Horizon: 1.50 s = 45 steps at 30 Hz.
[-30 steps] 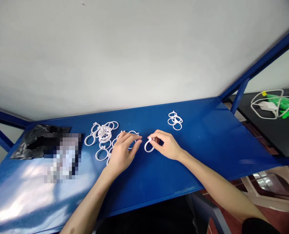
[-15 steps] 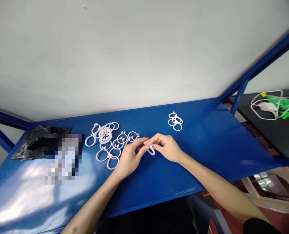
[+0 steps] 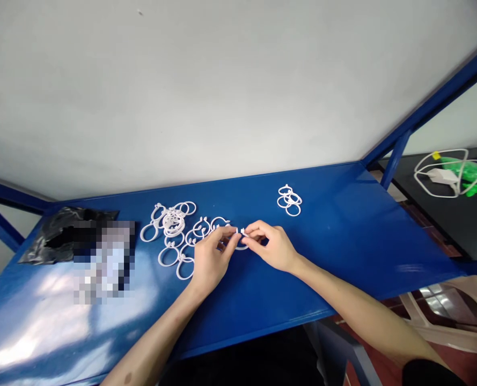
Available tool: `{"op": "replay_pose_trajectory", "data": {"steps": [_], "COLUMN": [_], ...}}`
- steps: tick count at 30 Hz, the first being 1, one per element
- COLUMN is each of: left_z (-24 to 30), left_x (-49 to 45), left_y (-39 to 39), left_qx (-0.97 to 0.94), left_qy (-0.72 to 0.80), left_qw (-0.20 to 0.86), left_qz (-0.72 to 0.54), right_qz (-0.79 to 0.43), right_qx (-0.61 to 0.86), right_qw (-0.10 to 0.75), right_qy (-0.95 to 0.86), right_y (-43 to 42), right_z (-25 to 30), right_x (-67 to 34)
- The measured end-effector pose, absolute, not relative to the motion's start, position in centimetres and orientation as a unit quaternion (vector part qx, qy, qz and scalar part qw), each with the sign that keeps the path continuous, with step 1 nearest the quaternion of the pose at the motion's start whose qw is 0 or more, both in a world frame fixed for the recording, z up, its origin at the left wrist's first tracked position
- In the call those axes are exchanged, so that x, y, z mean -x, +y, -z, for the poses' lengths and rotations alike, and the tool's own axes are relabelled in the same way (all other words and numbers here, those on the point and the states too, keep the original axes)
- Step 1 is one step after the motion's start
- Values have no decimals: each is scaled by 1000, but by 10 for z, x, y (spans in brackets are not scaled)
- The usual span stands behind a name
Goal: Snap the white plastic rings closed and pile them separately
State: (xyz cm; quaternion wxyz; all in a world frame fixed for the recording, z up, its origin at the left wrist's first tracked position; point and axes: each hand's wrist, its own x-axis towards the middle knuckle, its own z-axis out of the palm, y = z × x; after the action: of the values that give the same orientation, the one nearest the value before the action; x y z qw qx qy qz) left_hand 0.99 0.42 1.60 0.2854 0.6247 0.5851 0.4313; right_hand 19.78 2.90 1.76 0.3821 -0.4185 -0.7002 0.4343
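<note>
Between my two hands is a white plastic ring (image 3: 242, 247) with a gap at its top, like an open binder or curtain ring. My left hand (image 3: 213, 258) pinches one end of it, and my right hand (image 3: 271, 246) pinches the other. The two small end knobs show between my fingertips, a little apart. Just left of my left hand lies a spread of similar white rings (image 3: 169, 255), partly hidden by that hand. A smaller group of white rings (image 3: 293, 210) lies farther back on the right.
The blue table (image 3: 343, 230) meets a pale wall behind. A black plastic bag (image 3: 57, 225) lies at the left, beside a blurred-out patch. On a dark table to the right are a white cable with adapter (image 3: 443, 177) and green plastic (image 3: 466, 170). A beige stool (image 3: 435, 332) stands below.
My hands have moved slightly apart, my left hand shifting left. The ring between them has turned, and its two ends now show separated.
</note>
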Motion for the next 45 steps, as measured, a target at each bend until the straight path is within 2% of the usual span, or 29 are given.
{"op": "replay_pose_trajectory", "data": {"steps": [3, 6, 14, 19, 23, 28, 31, 36, 42, 45], "left_z": [-15, -16, -21, -18, -20, -12, -5, -2, -10, -16], "left_x": [-11, -9, -7, -10, -10, 2, 9, 10, 8, 8], "left_y": [3, 3, 1, 0, 5, 16, 21, 22, 21, 20], "left_qx": [-576, -557, -634, -667, -707, -772, -769, -777, -768, -754], "left_qy": [569, 561, 580, 552, 525, 555, 595, 596, 574, 567], "left_qw": [399, 443, 350, 327, 266, 13, -61, -77, -55, -5], "left_qz": [-431, -423, -373, -379, -391, -309, -226, -189, -279, -331], "right_qz": [-388, -318, -211, -198, -210, -127, -72, -52, -53, -51], "right_qx": [420, 400, 311, 261, 312, 462, 577, 694, 723, 720], "right_qw": [405, 407, 386, 353, 376, 439, 428, 351, 325, 328], "right_qy": [-714, -757, -843, -876, -847, -760, -691, -627, -608, -609], "right_y": [30, 31, 31, 34, 41, 65, 83, 100, 105, 107], "right_z": [-16, -16, -10, -10, -15, -20, -20, -18, -13, -12], "right_x": [-199, -201, -204, -207, -208, -235, -265, -299, -307, -309]}}
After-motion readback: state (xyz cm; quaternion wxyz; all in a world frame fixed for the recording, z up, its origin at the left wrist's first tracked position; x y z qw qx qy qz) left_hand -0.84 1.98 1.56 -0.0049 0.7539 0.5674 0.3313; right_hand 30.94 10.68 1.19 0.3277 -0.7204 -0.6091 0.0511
